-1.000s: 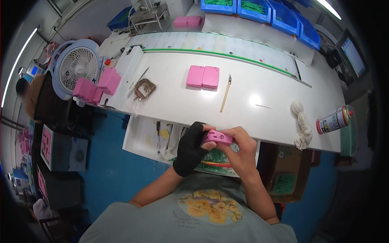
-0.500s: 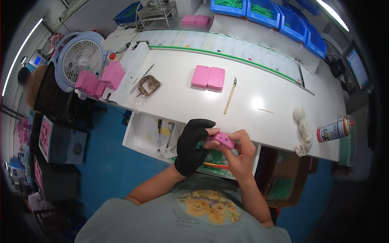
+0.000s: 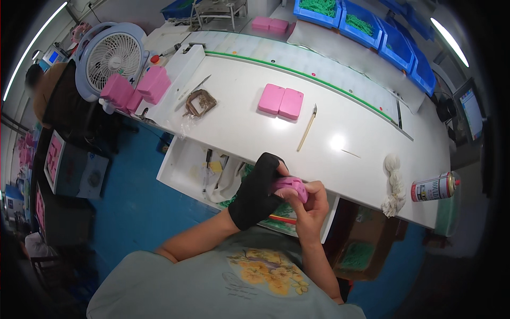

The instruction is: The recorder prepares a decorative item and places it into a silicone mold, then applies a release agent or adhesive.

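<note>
- Pink block (image 3: 292, 183): small, matt, rounded at the edges and corners, with a dark slot along the side and a small opening near the end by the right hand; finer detail is too small to tell.
- Position: held up in front of the person, at the near edge of the white worktop (image 3: 239, 133) and above the open drawer (image 3: 183, 165).
- Left hand (image 3: 258, 187): in a black fingerless glove, closed about the block's left end, which it partly hides.
- Right hand (image 3: 309, 204): bare, narrow, the block's right end pinched between thumb and bent fingers.
- Compared with half a second earlier: the block has been turned, so that its slotted side shows more; both hands retain their hold.
- Unchanged: the pair of pink blocks (image 3: 280, 101) and the wooden-handled tool (image 3: 307, 128) lie side by side on the worktop; the whole view has tilted clockwise.
</note>
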The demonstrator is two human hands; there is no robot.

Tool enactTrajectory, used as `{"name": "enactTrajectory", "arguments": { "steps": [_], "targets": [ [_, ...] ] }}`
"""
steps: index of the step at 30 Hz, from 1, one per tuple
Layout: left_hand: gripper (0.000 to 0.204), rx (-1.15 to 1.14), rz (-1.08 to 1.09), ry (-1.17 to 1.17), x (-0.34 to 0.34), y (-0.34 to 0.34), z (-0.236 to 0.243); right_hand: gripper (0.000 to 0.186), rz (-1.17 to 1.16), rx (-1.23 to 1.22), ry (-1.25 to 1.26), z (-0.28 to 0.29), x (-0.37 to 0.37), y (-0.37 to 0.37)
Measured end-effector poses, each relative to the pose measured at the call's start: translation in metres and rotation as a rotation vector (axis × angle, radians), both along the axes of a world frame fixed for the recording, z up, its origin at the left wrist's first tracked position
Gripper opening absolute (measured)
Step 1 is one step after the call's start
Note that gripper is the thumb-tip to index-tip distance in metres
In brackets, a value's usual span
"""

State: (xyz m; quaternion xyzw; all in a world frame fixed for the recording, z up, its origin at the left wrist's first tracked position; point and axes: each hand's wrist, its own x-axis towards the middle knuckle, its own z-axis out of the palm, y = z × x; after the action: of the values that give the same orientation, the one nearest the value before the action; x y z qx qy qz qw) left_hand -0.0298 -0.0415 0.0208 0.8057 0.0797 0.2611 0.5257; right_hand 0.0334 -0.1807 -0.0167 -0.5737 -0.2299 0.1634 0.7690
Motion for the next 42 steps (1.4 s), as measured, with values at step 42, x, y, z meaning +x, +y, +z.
{"name": "enactTrajectory", "arguments": {
  "steps": [42],
  "targets": [
    [0.020,-0.328,-0.083,0.135,0.024,0.030,0.007,0.023,-0.176,-0.429,-0.437,0.065,0.043,0.023]
  ]
}}
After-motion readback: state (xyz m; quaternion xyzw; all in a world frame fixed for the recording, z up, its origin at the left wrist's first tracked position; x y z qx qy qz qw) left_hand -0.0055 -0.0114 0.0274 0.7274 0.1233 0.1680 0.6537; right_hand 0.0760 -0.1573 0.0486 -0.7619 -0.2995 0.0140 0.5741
